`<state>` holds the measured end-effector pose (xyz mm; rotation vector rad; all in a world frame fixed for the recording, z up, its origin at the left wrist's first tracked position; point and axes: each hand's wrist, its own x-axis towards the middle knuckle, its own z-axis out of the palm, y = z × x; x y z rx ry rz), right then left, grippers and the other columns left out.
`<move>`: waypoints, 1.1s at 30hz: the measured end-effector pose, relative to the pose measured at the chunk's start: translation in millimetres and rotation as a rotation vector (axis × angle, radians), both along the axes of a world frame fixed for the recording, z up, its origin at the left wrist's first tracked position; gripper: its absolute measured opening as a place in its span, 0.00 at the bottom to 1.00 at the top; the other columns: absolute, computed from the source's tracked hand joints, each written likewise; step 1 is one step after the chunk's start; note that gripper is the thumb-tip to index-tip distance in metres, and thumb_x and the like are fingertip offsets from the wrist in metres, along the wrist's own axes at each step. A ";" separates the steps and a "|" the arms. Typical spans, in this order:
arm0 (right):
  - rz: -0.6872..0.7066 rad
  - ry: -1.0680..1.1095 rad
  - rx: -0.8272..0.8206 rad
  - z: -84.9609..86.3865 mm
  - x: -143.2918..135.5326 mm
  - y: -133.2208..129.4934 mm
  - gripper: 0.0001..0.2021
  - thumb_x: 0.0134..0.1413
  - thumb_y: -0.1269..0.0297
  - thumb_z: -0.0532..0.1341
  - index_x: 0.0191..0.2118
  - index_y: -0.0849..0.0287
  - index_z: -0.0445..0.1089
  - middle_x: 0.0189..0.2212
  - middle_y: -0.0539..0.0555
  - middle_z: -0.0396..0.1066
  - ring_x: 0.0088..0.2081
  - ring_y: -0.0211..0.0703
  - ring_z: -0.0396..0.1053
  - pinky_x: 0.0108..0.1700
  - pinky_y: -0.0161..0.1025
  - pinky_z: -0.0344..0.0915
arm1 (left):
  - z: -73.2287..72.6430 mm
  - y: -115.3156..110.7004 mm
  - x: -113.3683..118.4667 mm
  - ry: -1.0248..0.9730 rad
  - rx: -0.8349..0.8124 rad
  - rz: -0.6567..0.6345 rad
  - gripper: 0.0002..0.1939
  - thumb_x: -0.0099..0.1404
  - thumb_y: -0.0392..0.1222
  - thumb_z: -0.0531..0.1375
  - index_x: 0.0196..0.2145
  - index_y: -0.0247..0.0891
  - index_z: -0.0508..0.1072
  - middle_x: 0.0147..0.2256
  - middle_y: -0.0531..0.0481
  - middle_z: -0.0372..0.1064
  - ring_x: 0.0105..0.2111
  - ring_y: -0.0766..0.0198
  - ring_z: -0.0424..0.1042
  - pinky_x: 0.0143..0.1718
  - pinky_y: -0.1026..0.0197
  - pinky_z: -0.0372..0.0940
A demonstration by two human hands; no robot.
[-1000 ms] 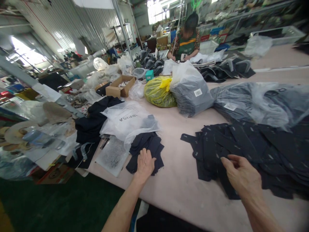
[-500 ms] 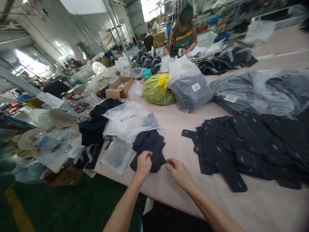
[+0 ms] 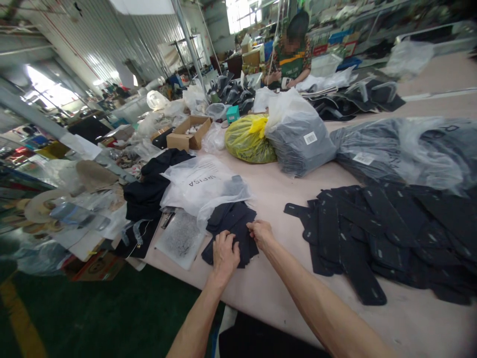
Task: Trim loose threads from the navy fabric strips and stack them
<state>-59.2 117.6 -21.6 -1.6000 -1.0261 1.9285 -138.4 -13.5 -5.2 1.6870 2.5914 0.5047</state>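
Observation:
A pile of dark fabric pieces lies on the pink-covered table, partly under a printed plastic bag. My left hand rests on the pile's near side, fingers spread over the cloth. At the pile's right edge, my right hand has its thumb and forefinger pinched together by a dark fabric piece; the fingers hide how much of it they grip. Left of the pile lies a translucent board with dark speckles.
Many dark cut pieces are heaped on the right. Behind stand a yellow bag, a clear bag of grey pieces and a cardboard box. Across the table a person works. A metal pole slants at left.
My left hand has opened from a closed curl and now lies on the pile. The right hand has moved up along the pile's right edge. The view has shifted slightly.

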 end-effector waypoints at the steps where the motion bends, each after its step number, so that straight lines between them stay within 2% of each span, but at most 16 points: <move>1: -0.010 0.010 0.001 0.3 -1.7 1.3 0.10 0.62 0.61 0.60 0.34 0.64 0.68 0.25 0.45 0.66 0.20 0.29 0.61 0.22 0.29 0.61 | -1.5 0.0 -1.1 0.014 0.001 0.017 0.11 0.64 0.35 0.57 0.45 0.37 0.72 0.47 0.43 0.67 0.48 0.54 0.65 0.48 0.52 0.62; 4: -0.085 0.064 0.032 3.4 1.3 4.1 0.11 0.57 0.65 0.64 0.26 0.62 0.65 0.19 0.43 0.63 0.17 0.28 0.58 0.18 0.28 0.56 | -2.9 -0.3 -7.5 0.051 0.016 0.131 0.10 0.64 0.35 0.56 0.43 0.37 0.73 0.46 0.42 0.68 0.47 0.53 0.66 0.46 0.52 0.63; 7: -0.221 0.130 0.088 6.5 19.3 8.2 0.15 0.48 0.67 0.66 0.20 0.58 0.59 0.14 0.43 0.61 0.15 0.30 0.58 0.16 0.29 0.53 | 0.0 -3.9 -15.0 0.057 0.049 0.228 0.09 0.65 0.33 0.55 0.40 0.36 0.73 0.41 0.43 0.68 0.44 0.53 0.66 0.44 0.53 0.63; 9: -0.304 0.167 0.125 6.5 38.0 11.5 0.15 0.44 0.64 0.67 0.20 0.57 0.58 0.14 0.44 0.64 0.15 0.31 0.60 0.17 0.29 0.54 | 3.0 -7.5 -14.1 0.053 0.078 0.198 0.08 0.65 0.33 0.54 0.39 0.36 0.73 0.39 0.43 0.68 0.43 0.54 0.66 0.44 0.53 0.63; 11: -0.372 0.193 0.157 4.7 58.6 13.9 0.16 0.41 0.62 0.68 0.20 0.57 0.59 0.15 0.45 0.66 0.16 0.32 0.61 0.18 0.30 0.56 | 5.3 -9.4 -5.6 0.042 0.086 0.082 0.08 0.67 0.35 0.53 0.39 0.37 0.72 0.39 0.44 0.68 0.43 0.55 0.66 0.45 0.54 0.63; 14: -0.446 0.212 0.192 1.2 87.3 13.7 0.17 0.38 0.59 0.70 0.20 0.57 0.60 0.16 0.45 0.67 0.17 0.32 0.62 0.19 0.30 0.57 | 5.0 -5.1 16.1 0.024 -0.001 -0.088 0.06 0.67 0.39 0.56 0.40 0.38 0.71 0.39 0.45 0.67 0.42 0.56 0.66 0.45 0.55 0.63; 17: -0.443 0.256 0.213 2.7 111.4 7.8 0.18 0.36 0.58 0.72 0.21 0.58 0.62 0.18 0.46 0.68 0.19 0.33 0.64 0.22 0.32 0.61 | 0.0 6.6 33.1 0.046 -0.111 -0.067 0.05 0.65 0.40 0.59 0.38 0.38 0.71 0.38 0.45 0.67 0.41 0.55 0.65 0.42 0.56 0.63; 21: -0.350 0.378 0.223 13.8 141.1 -5.3 0.18 0.32 0.55 0.75 0.24 0.59 0.69 0.21 0.48 0.70 0.23 0.37 0.67 0.29 0.37 0.65 | -4.0 22.2 34.6 0.004 -0.152 -0.002 0.05 0.65 0.34 0.56 0.33 0.36 0.71 0.37 0.44 0.67 0.40 0.56 0.67 0.41 0.57 0.62; 24: -0.216 0.535 0.220 20.4 160.1 -14.2 0.17 0.34 0.56 0.75 0.30 0.59 0.73 0.25 0.49 0.71 0.25 0.37 0.67 0.31 0.37 0.64 | 4.3 29.8 29.4 -0.250 -0.114 0.058 0.07 0.65 0.36 0.55 0.30 0.36 0.71 0.33 0.45 0.69 0.36 0.58 0.69 0.40 0.57 0.62; 27: -0.038 0.697 0.212 20.6 170.8 -19.3 0.15 0.38 0.56 0.74 0.32 0.59 0.75 0.26 0.50 0.71 0.26 0.36 0.64 0.31 0.36 0.62 | 26.2 32.0 33.4 -0.780 -0.037 0.115 0.15 0.68 0.48 0.53 0.31 0.36 0.72 0.32 0.45 0.71 0.35 0.58 0.71 0.39 0.57 0.64; 30: 0.106 0.760 0.211 17.6 171.5 -21.8 0.15 0.41 0.55 0.73 0.31 0.59 0.75 0.24 0.49 0.69 0.25 0.37 0.62 0.31 0.36 0.60 | 54.2 27.6 51.6 -1.412 -0.121 -0.013 0.24 0.67 0.58 0.50 0.38 0.34 0.73 0.37 0.42 0.73 0.37 0.58 0.73 0.39 0.58 0.66; 31: 0.142 0.767 0.214 16.8 170.4 -22.6 0.15 0.42 0.54 0.72 0.31 0.59 0.75 0.23 0.49 0.69 0.25 0.37 0.62 0.32 0.36 0.59 | 62.0 25.3 59.7 -1.537 -0.188 -0.081 0.24 0.66 0.59 0.52 0.41 0.33 0.72 0.38 0.42 0.73 0.37 0.58 0.74 0.38 0.59 0.66; 33: 0.177 0.758 0.224 15.8 167.5 -24.6 0.14 0.44 0.54 0.71 0.31 0.59 0.74 0.24 0.49 0.69 0.26 0.37 0.62 0.32 0.36 0.58 | 71.8 20.8 76.2 -1.622 -0.304 -0.174 0.25 0.64 0.59 0.57 0.45 0.33 0.72 0.38 0.43 0.73 0.32 0.61 0.73 0.34 0.61 0.65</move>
